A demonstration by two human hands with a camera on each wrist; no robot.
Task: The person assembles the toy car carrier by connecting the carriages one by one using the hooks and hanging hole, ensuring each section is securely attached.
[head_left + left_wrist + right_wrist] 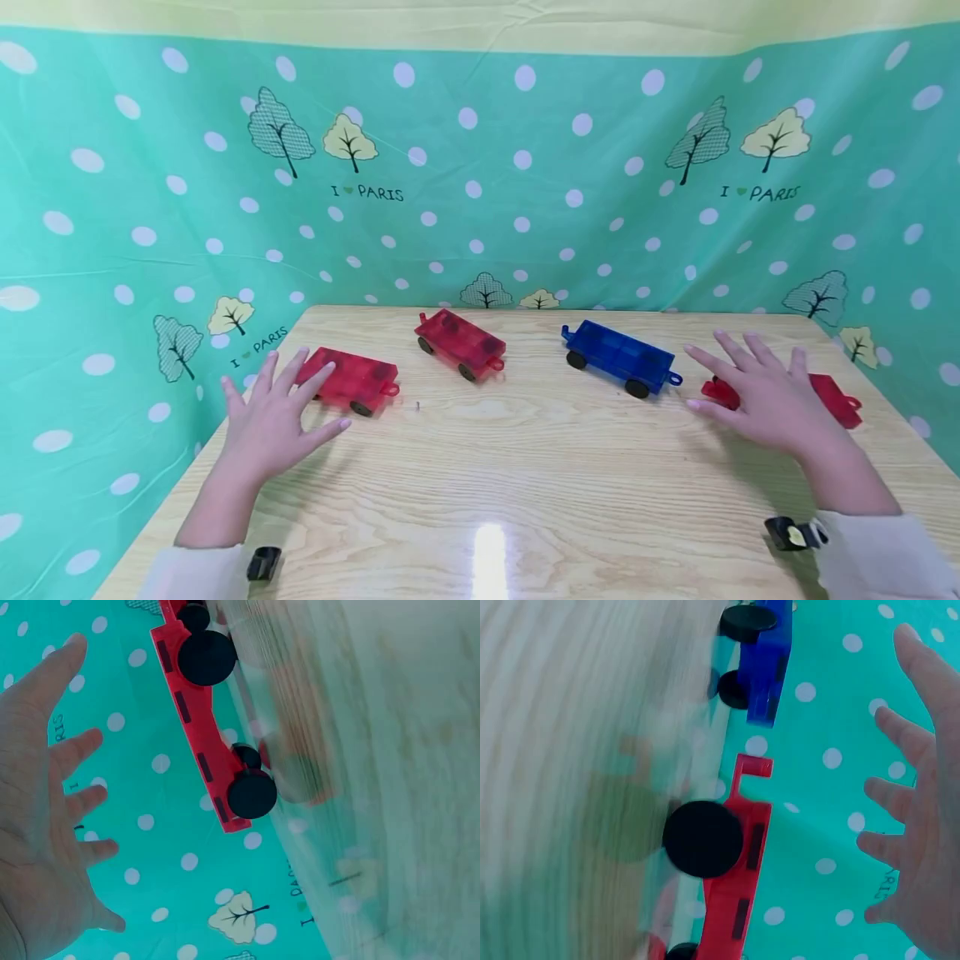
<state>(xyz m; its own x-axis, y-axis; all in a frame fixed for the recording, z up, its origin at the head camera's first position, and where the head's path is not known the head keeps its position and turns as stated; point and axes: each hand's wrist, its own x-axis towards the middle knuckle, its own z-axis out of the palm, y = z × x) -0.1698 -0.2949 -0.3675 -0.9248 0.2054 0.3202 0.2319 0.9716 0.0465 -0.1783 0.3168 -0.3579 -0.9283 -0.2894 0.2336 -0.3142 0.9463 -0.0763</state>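
Fingers spread, my left hand [270,425] hovers in front of the leftmost red wheeled car [352,379]; the left wrist view shows a gap between the hand [45,817] and the red car [202,735]. My right hand [772,400], also spread, is above the rightmost red car [834,398] and hides its middle in the head view. In the right wrist view that hand [922,817] is apart from the red car [731,900]. Between the hands stand a second red car [461,340] and a blue car [621,354]. Both hands hold nothing.
A light wooden table [525,467] carries the cars. Behind it and at its sides hangs a green dotted cloth [480,167] with printed trees. Near the left red car lies a tiny dark speck [417,406]. Light reflects off the table's front part.
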